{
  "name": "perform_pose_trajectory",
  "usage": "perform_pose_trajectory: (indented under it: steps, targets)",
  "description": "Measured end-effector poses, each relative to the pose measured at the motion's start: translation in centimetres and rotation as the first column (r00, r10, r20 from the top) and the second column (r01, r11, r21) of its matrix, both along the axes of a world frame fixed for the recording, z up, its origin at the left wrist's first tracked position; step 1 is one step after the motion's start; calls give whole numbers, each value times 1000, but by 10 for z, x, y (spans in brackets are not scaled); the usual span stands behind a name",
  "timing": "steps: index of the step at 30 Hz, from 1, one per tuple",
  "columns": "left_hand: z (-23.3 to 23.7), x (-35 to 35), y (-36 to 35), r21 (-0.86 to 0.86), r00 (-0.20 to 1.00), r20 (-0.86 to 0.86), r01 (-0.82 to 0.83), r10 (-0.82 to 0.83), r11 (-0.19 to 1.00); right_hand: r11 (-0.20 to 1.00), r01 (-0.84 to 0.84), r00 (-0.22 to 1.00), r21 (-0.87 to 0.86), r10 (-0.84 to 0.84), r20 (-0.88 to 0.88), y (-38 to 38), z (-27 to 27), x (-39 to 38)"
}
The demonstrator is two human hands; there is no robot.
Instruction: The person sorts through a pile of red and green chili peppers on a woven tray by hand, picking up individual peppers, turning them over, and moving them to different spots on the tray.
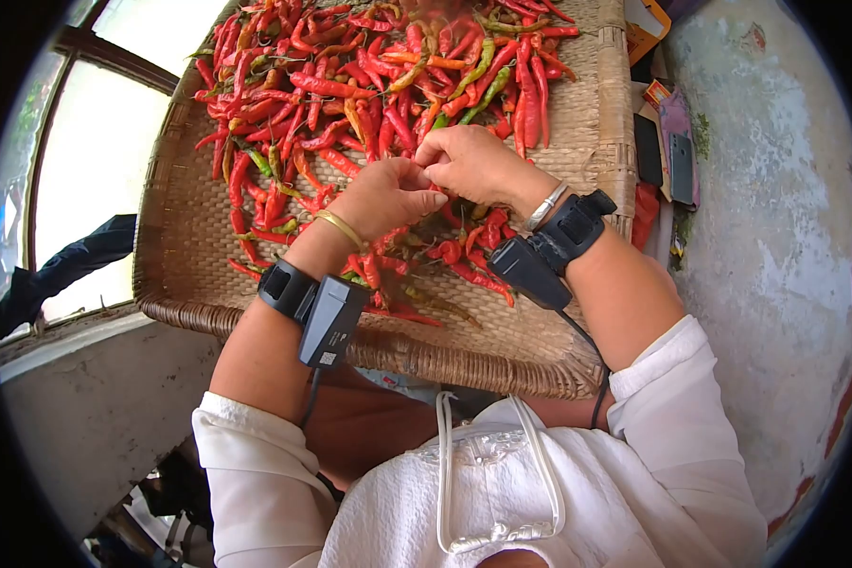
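The left hand point(383, 199) and the right hand point(473, 163) meet, fingertips pinched tight together. What is between them is too small to see. Red chilies point(327, 85) lie right under the pinch and pile up past it, all on a big woven tray point(189, 232).

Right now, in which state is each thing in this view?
left hand, fingers curled shut, touching the right hand.
right hand, fingertips pinched shut; what they pinch is hidden.
red chillies, loose, heaped on the tray.
green chillies, few, mixed into the heap.
woven tray, partly covered, its left part bare.
wrist devices, strapped on, cables attached.
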State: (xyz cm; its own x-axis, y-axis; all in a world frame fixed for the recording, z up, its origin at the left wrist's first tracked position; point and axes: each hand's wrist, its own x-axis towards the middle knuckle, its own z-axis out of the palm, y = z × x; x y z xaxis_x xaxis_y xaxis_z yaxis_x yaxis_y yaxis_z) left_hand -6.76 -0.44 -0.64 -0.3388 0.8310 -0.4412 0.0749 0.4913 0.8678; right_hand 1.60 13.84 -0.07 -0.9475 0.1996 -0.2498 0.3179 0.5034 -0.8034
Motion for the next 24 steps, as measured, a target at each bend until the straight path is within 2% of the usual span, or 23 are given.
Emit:
perform_pose_trajectory:
  steps: [1, 2, 3, 4, 5, 8, 10, 11, 13, 17, 19, 20, 22, 24]
  targets:
    - [3, 0, 0, -5, 995, 87, -43, 43, 999, 1000, 0, 1000, 0, 0, 0, 2, 1, -2]
    - [2, -1, 0, -6, 995, 87, -43, 43, 999, 995, 22, 999, -94, -17, 47, 4, 3, -4]
    - [0, -4, -1, 30, 985, 162, -68, 62, 997, 982, 48, 995, -185, -30, 95, 5, 5, -5]
    - [0, -6, -1, 63, 968, 238, -95, 78, 993, 966, 60, 996, -250, -43, 72, 5, 8, -4]
    - [0, -8, -1, 63, 968, 238, -96, 78, 993, 966, 60, 996, -250, -43, 73, 5, 11, -3]
    - [11, -11, -1, 55, 952, 283, -138, 118, 989, 987, -22, 999, -162, 27, 25, 6, 19, -3]
    - [17, -10, -3, 78, 947, 292, -161, 132, 984, 986, -131, 991, 104, 130, 22, 6, 24, -1]
    - [20, -9, -3, 76, 947, 292, -160, 131, 984, 986, -130, 992, 103, 128, 22, 6, 22, 0]
    - [25, -6, -3, 71, 929, 322, -218, 185, 973, 935, -177, 984, 308, 174, 40, 7, 18, 1]
    - [29, -11, -4, 117, 942, 272, -234, 196, 965, 894, -243, 970, 376, 231, 77, 14, 34, 2]
    - [30, -14, -5, 172, 927, 244, -330, 284, 928, 969, -221, 975, 107, 216, 55, 18, 44, 3]
    - [30, -15, -4, 183, 936, 199, -327, 291, 927, 969, -221, 975, 108, 216, 54, 20, 45, 4]
    - [29, -15, -5, 177, 928, 206, -347, 310, 921, 972, -72, 986, -222, 103, 129, 24, 46, 3]
    - [29, -14, -5, 169, 919, 214, -368, 330, 914, 974, -52, 990, -221, 79, 118, 33, 49, 3]
